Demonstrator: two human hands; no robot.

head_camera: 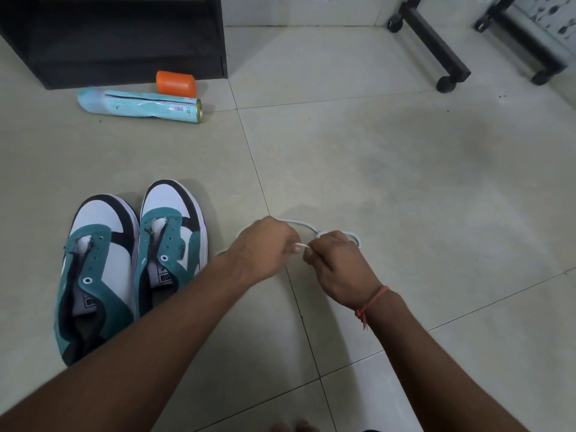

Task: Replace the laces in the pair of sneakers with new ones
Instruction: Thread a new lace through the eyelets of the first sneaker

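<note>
Two green, white and black sneakers stand side by side on the tiled floor at the lower left, toes pointing away: the left sneaker and the right sneaker. Their eyelets are bare, with no laces in them. To their right, my left hand and my right hand meet and pinch a white lace. A short stretch of it runs between my fingertips. The rest loops on the floor behind both hands, partly hidden by them.
A pale blue spray can lies on its side at the upper left beside an orange cap, in front of a black cabinet. Black wheeled furniture legs stand at the upper right. A red thread circles my right wrist.
</note>
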